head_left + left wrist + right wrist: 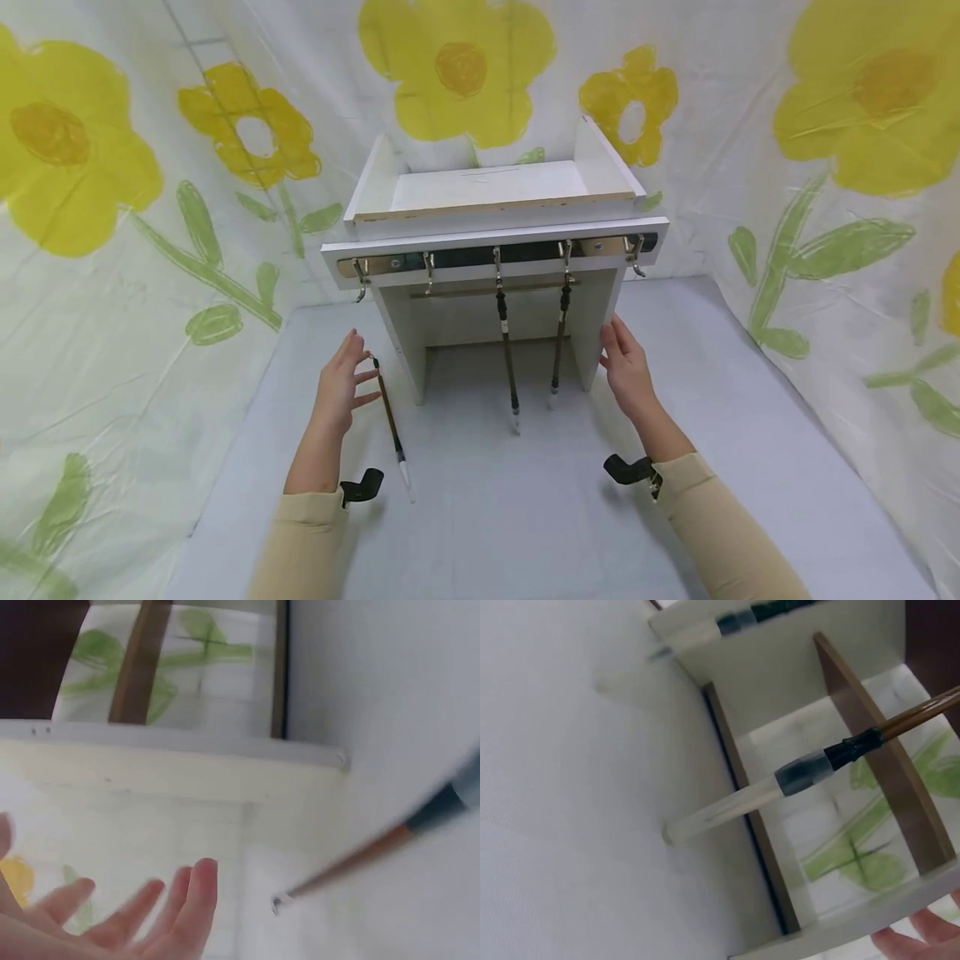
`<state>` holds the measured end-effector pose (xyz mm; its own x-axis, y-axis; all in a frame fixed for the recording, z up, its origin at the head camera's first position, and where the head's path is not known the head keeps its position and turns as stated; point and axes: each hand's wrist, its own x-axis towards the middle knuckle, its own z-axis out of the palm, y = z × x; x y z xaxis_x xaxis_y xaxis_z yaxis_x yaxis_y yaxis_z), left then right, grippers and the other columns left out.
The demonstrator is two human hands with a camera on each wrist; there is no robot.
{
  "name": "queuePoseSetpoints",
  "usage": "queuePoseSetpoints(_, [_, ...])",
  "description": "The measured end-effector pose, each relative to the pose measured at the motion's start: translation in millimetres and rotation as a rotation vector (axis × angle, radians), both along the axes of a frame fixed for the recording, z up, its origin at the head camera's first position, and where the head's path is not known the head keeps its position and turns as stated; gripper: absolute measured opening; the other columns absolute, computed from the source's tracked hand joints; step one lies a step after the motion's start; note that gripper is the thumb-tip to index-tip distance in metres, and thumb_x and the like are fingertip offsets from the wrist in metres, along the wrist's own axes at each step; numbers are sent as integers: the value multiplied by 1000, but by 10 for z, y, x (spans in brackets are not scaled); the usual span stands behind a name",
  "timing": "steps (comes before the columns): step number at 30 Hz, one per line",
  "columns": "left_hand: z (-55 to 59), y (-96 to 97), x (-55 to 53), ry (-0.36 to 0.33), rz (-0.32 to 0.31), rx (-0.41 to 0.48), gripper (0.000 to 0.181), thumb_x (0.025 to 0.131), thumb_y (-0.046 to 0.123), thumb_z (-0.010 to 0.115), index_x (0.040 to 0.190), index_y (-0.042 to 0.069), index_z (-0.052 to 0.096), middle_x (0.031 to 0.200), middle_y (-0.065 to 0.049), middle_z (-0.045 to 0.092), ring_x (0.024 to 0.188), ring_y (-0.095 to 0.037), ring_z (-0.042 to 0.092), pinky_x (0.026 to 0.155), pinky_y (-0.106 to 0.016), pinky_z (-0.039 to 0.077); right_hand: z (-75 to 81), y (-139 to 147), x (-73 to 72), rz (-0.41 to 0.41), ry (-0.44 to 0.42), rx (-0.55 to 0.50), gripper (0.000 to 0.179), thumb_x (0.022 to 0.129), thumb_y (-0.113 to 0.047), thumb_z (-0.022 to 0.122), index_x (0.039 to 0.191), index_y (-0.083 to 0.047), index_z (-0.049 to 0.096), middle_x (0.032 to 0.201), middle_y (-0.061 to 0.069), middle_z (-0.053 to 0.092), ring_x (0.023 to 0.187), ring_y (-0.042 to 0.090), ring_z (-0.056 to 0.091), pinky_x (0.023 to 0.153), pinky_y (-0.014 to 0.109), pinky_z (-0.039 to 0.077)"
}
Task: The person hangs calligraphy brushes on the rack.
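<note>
A white shelf rack (495, 229) stands on the table with a metal hook strip along its front. Two calligraphy brushes hang from its hooks, a middle brush (507, 350) and a right brush (560, 342), with clear caps over their tips. A third brush (390, 412) lies on the table left of the rack, its loop end toward the rack. My left hand (342, 385), fingers spread and holding nothing, is beside that brush's loop end. At the rack's right side panel, the fingertips of my right hand (627, 367) rest on its outer face.
Flower-printed sheeting (457, 75) hangs behind and at both sides. The pale table (480, 517) stretches in front of the rack. Two unused hooks are at the strip's left, one hook (362, 283) being outermost, and another hook (637, 258) is at the far right.
</note>
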<state>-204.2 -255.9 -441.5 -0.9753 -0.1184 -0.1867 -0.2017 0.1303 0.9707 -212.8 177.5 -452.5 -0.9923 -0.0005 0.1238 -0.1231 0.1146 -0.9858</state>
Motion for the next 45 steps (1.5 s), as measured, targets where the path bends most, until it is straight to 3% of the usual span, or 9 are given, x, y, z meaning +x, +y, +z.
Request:
queuePoseSetpoints(6, [-254,9,84,-76,87,-190,72,96,51,64,155,18,39,147,-19,47,127,-40,52,87,-43,60,-161,91,-101,-20,10,1,55,109,-42,38,161,-27,27,167,2,27,151,32,31,112,61,37])
queuePoseSetpoints(12, [-492,89,161,-177,93,-272,71,94,39,71,150,9,39,137,-21,50,116,-36,56,78,-36,61,-299,118,-190,-8,18,-17,57,108,-48,39,160,-31,28,167,-3,27,152,28,30,113,59,37])
queuePoseSetpoints(18, [-608,86,124,-172,78,-383,67,91,23,75,146,4,41,136,-24,50,107,-35,59,70,-31,60,-320,77,-183,-14,-6,-34,59,106,-52,39,160,-31,29,166,-1,27,152,28,29,114,58,36])
queuePoseSetpoints(24, [-735,73,13,-147,77,-485,59,83,0,74,137,-2,50,124,-22,54,73,-23,65,57,-26,57,-293,77,-171,-19,0,-12,60,106,-53,39,160,-31,29,167,-1,27,152,28,29,114,59,36])
queuePoseSetpoints(27, [-749,60,2,-158,85,-467,63,83,-3,71,141,-3,46,124,-24,55,75,-23,66,59,-28,59,-283,76,-163,-10,-4,-14,59,107,-51,38,160,-30,28,167,-2,26,153,28,28,114,60,35])
queuePoseSetpoints(32, [-700,32,41,-195,85,-377,73,89,0,68,152,-3,32,131,-30,56,96,-34,67,70,-32,61,-271,71,-153,-7,-13,-15,57,108,-47,38,161,-29,26,167,-2,24,153,29,27,114,59,35])
queuePoseSetpoints(38, [-649,17,90,-238,55,-151,49,93,-1,60,139,-13,49,122,-28,61,94,-28,68,73,-34,62,-281,95,-173,-3,-23,-8,57,108,-47,38,161,-29,25,167,-2,24,153,28,27,114,58,36])
queuePoseSetpoints(41, [-630,1,109,-244,54,-100,44,93,-3,60,135,-12,52,117,-24,61,89,-24,67,71,-33,62,-284,106,-175,2,-23,-9,57,108,-46,39,161,-29,26,167,-2,24,153,29,28,113,59,36])
queuePoseSetpoints(45, [-544,-17,153,-228,49,-52,48,94,-5,60,139,-9,45,125,-30,60,93,-23,69,74,-34,62,-276,98,-165,13,-16,-21,57,108,-45,40,161,-29,26,167,-2,24,153,29,28,113,59,36])
